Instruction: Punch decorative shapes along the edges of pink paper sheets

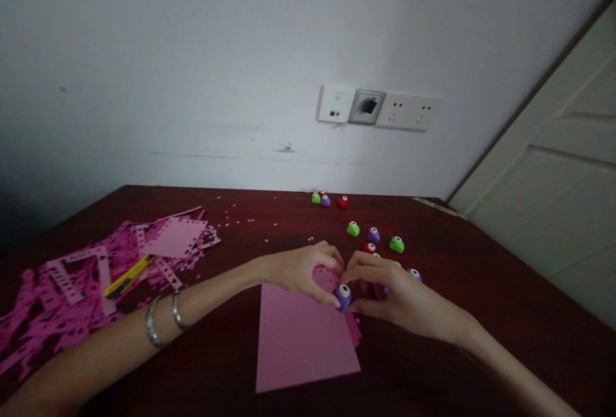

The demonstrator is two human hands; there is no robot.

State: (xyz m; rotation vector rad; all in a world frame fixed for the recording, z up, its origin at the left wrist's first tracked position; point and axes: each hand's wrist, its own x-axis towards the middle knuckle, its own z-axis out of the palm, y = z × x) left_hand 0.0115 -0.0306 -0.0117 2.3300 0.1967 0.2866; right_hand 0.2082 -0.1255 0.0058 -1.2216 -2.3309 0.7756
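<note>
Both of my hands meet over a pink sheet of paper near the front of the dark red-brown table. A small purple craft punch with a round white top sits between them at the sheet's right edge. My left hand is closed at the paper's upper part, its thumb tip against the punch's left side. From the right, my right hand curls its fingers and thumb around the punch. More pink paper pokes out under the sheet. The fingers hide part of the paper and the punch's contact with it.
Several green, purple and red punches, such as a green punch, stand beyond my right hand. On the left lies a heap of pink paper strips with a yellow utility knife. Tiny pink cut-outs dot the table. A wall with sockets stands behind.
</note>
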